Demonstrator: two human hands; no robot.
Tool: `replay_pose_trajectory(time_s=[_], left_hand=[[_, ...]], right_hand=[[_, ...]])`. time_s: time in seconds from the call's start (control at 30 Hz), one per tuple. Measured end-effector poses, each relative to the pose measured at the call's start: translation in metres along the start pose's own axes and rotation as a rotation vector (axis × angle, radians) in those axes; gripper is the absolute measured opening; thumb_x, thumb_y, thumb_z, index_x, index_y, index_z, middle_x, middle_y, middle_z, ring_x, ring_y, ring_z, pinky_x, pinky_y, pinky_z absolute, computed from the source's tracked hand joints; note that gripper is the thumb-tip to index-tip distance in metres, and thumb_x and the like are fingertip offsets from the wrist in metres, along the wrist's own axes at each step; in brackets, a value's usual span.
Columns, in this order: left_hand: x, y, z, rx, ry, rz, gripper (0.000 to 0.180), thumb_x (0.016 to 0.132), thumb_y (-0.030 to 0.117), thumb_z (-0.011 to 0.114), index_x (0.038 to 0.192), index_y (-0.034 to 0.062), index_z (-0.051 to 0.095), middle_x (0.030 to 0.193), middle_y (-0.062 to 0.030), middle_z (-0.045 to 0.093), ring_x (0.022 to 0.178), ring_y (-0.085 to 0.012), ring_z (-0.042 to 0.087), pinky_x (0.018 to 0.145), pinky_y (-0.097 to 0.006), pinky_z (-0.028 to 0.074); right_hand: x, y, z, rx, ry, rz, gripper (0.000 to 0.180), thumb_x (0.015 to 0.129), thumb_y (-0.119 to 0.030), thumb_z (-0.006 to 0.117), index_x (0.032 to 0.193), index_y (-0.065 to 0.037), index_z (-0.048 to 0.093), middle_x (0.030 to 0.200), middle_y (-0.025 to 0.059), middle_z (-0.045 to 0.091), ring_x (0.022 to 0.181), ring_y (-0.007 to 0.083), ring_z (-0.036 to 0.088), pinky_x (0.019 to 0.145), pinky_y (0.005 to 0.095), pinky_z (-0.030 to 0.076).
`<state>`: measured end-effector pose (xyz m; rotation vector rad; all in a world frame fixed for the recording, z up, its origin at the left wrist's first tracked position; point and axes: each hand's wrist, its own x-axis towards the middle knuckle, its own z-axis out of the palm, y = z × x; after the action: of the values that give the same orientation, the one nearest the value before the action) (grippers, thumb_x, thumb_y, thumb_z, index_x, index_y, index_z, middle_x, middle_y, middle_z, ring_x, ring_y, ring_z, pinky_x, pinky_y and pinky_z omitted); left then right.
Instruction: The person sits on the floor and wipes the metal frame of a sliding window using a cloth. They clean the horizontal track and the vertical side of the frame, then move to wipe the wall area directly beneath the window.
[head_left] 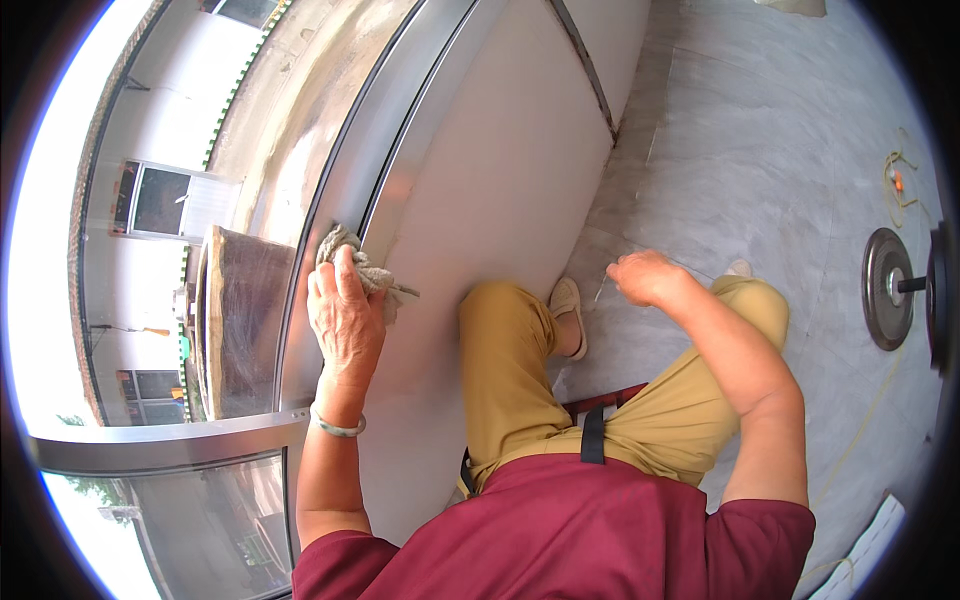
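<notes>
My left hand presses a crumpled grey-beige rag against the metal window frame on the left. The fingers are closed over the rag, and a loose end of it sticks out to the right. A light-coloured bangle circles my left wrist. My right hand hangs in the air in front of my right knee, away from the frame. Its fingers are curled in, and nothing shows in them.
Below the frame runs a pale wall panel, close to my left leg. A metal crossbar joins the frame near my left elbow. On the grey floor at the right stand a round dark base and a yellowish cord.
</notes>
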<state>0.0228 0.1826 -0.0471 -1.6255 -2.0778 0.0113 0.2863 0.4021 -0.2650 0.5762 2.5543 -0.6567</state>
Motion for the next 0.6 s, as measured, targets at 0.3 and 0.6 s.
replay_pose_trajectory(time_s=[0.3, 0.6], left_hand=[[0.109, 0.035, 0.037, 0.017, 0.056, 0.048, 0.063, 0.080, 0.014, 0.076, 0.133, 0.0039, 0.045, 0.108, -0.0166, 0.057, 0.098, -0.0356, 0.056, 0.082, -0.046, 0.047], [0.198, 0.064, 0.063, 0.080, 0.035, 0.039, 0.063, 0.080, 0.021, 0.078, 0.133, 0.0059, 0.046, 0.115, -0.0177, 0.057, 0.106, -0.0359, 0.058, 0.086, -0.046, 0.050]], right_hand=[[-0.006, 0.007, -0.001, 0.015, -0.012, 0.011, 0.031, 0.085, -0.004, 0.059, 0.115, -0.007, 0.066, 0.113, 0.0134, 0.069, 0.112, 0.0305, 0.064, 0.091, 0.0431, 0.051], [-0.018, -0.008, -0.003, 0.015, 0.047, -0.073, 0.026, 0.087, -0.011, 0.058, 0.111, -0.009, 0.068, 0.114, 0.0119, 0.069, 0.112, 0.0290, 0.063, 0.095, 0.0424, 0.046]])
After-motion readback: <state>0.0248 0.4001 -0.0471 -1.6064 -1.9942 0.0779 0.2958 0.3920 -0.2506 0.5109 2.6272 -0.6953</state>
